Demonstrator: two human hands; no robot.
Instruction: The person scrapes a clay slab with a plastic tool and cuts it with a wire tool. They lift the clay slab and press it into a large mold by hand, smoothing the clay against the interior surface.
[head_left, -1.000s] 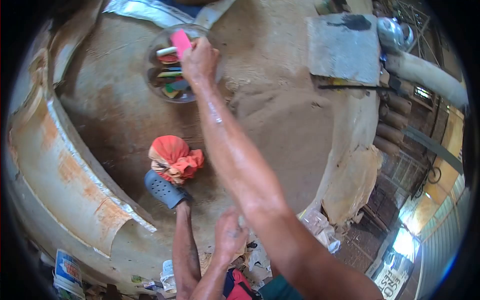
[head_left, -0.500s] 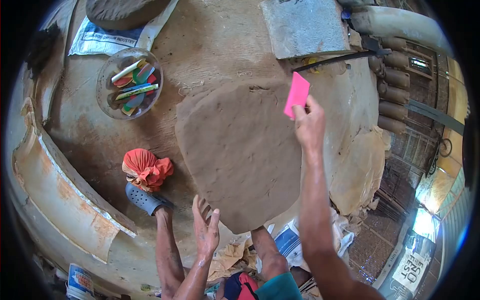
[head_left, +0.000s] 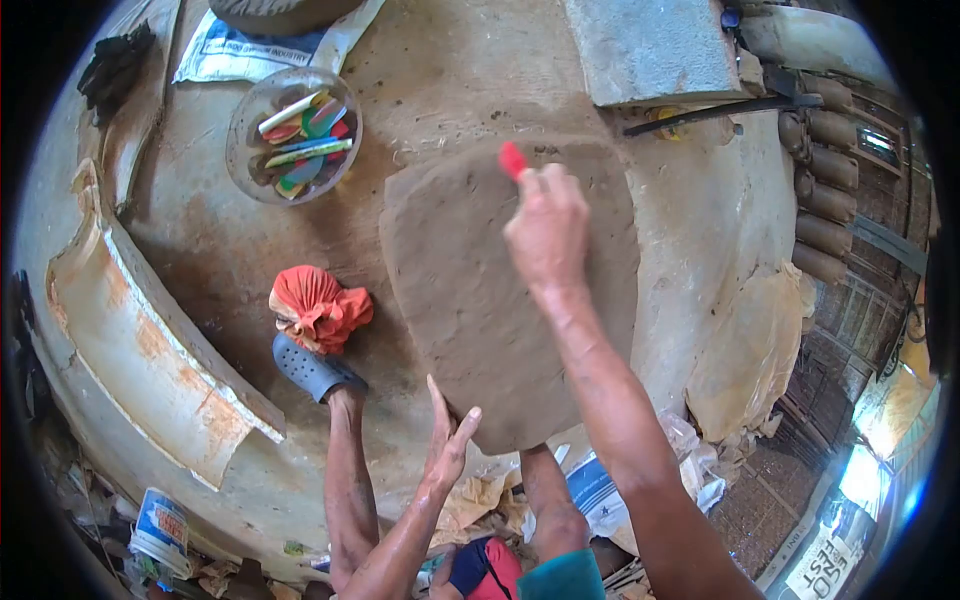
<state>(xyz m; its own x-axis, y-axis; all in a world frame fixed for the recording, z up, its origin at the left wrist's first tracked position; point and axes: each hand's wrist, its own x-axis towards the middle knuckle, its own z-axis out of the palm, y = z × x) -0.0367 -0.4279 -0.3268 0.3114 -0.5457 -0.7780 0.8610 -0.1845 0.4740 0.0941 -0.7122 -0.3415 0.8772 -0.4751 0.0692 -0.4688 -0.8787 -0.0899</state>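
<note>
A broad slab of grey-brown clay (head_left: 500,310) lies in front of me, its surface mostly smooth with small pits. Gripped in my right hand (head_left: 548,225) is a flat pinkish-red scraper (head_left: 512,160), over the slab's far part. How firmly the scraper meets the clay cannot be made out. My left hand (head_left: 450,445) is at the slab's near left edge, fingers stretched and thumb apart, holding nothing. Left of the slab, a clear round tub (head_left: 240,150) contains several coloured flat scrapers and sticks (head_left: 305,150).
A tied red cloth bundle (head_left: 318,308) sits beside my clog (head_left: 310,365). At the left lies a curved mould-like shell (head_left: 150,340). A pale block (head_left: 650,50) and a dark bar (head_left: 690,118) are at the back right. A white bucket (head_left: 160,530) stands lower left.
My right hand has swung left with the scraper, from the slab's far right edge to over its far middle. The whole view has shifted slightly; my left hand stays near the lower left edge.
</note>
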